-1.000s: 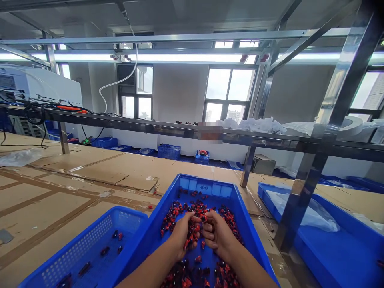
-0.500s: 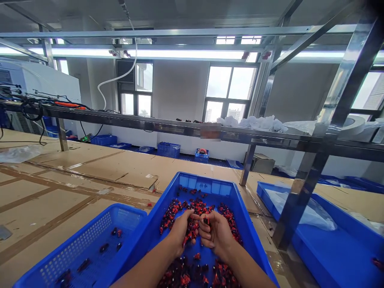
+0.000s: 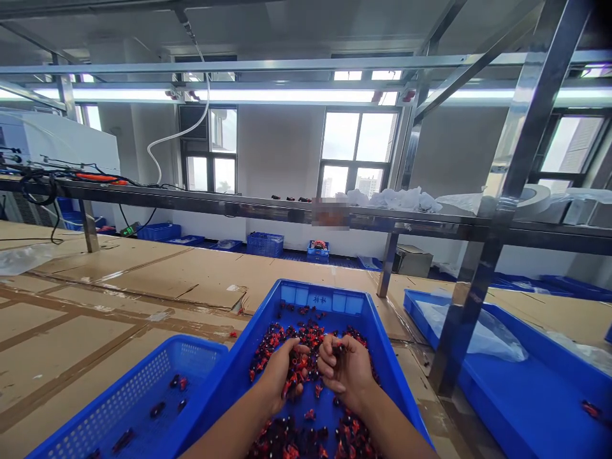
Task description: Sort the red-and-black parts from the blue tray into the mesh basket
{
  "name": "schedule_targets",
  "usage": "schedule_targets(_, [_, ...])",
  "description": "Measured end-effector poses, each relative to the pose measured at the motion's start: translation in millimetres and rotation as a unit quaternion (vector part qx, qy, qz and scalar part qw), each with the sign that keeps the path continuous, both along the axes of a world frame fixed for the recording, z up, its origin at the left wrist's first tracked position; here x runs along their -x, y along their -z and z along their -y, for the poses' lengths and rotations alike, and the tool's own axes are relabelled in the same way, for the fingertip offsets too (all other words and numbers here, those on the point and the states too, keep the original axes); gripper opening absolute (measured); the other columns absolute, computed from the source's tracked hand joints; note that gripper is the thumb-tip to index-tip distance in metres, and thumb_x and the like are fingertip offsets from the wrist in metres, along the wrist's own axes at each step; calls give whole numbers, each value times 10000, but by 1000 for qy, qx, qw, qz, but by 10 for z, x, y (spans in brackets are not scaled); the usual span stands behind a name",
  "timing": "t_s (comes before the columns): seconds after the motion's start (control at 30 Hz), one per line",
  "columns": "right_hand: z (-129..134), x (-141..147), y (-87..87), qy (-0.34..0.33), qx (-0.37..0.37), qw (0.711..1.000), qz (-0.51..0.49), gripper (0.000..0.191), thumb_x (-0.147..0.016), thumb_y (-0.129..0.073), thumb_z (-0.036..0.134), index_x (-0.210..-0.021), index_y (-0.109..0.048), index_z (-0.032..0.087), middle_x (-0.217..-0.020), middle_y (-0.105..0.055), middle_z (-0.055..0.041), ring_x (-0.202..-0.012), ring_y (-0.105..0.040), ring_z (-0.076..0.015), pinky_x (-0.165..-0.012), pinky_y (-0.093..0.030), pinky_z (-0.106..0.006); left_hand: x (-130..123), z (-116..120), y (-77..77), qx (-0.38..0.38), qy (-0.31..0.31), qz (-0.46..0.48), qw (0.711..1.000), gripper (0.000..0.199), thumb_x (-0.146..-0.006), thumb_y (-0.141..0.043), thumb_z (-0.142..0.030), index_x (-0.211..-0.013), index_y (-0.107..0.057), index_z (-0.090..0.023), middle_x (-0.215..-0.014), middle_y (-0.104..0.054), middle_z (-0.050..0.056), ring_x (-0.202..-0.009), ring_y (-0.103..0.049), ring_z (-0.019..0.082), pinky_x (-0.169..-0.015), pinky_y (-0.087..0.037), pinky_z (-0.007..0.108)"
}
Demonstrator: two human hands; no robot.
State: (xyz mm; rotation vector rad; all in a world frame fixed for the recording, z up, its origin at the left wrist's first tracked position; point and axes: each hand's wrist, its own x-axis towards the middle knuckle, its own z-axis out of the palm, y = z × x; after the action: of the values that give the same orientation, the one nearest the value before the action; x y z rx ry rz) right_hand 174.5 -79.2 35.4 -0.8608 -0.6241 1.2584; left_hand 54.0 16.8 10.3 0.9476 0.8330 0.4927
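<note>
My left hand (image 3: 281, 373) and my right hand (image 3: 345, 371) are cupped close together inside a blue plastic tray (image 3: 310, 294). The tray holds a heap of small red and black parts (image 3: 306, 338), and both hands are pushed into it. Each hand has its fingers curled around some of these parts. A dark piece shows between the fingers of my right hand. The exact kind of part is too small to tell. More of them lie near the tray's near end, below my wrists.
A perforated blue crate (image 3: 191, 347) with a few dark-red parts stands against the tray's left side. A blue tray (image 3: 535, 395) with a plastic bag lies right, behind a steel post (image 3: 461, 338). The cardboard-covered bench (image 3: 119, 280) extends left and ahead, below a steel shelf rail (image 3: 191, 203).
The whole scene has shifted slightly left in the view as my head turned. Both hands remain cupped among the parts, with the right hand's fingers a little more closed.
</note>
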Motion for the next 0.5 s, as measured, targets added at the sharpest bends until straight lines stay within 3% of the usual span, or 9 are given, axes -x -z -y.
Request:
schedule_targets(0.07, [-28, -32, 43, 24, 35, 998, 41, 267, -726, -522, 466, -694, -524, 201, -585, -435, 42, -408, -346, -85, -321, -129, -184, 7, -6, -13, 1, 1, -2, 1000, 412, -803, -523, -544, -947, -630, -173, -552, -562, 4, -451, -515, 130, -374, -349, 183])
schedule_targets(0.17, [-84, -32, 124, 60, 82, 986, 134, 359, -747, -590, 551, -718, -562, 194, -509, -389, 81, -357, -236, -60, -351, -104, -191, 14, -9, -34, -3, -3, 7, 1000, 400, -802, -531, -539, -935, -625, -173, -544, -555, -2, -427, -501, 127, -369, -348, 188])
schedule_targets(0.23, [-114, 2, 173, 83, 89, 971, 206, 365, -700, -685, 528, -652, -581, 182, -454, -358, 95, -372, -232, -56, -388, -143, -202, 14, -5, -45, -9, -13, 16, 1000, 386, -802, -537, -528, -939, -623, -177, -557, -561, -4, -438, -511, 131, -366, -355, 194])
schedule_targets(0.33, [-140, 74, 228, 108, 81, 943, 305, 332, -625, -780, 435, -558, -612, 157, -464, -434, 67, -448, -339, -76, -464, -226, -221, 3, 9, -59, -25, -32, 31, 999, 368, -796, -555, -509, -948, -632, -183, -639, -600, 0, -470, -533, 137, -348, -359, 206])
schedule_targets(0.5, [-155, 180, 240, 160, 82, 895, 408, 229, -703, -710, 375, -641, -674, 158, -490, -453, 51, -482, -367, -107, -501, -255, -244, -23, 23, -77, -45, -58, 44, 996, 344, -819, -551, -447, -986, -642, -160, -705, -632, 15, -451, -532, 133, -315, -337, 217])
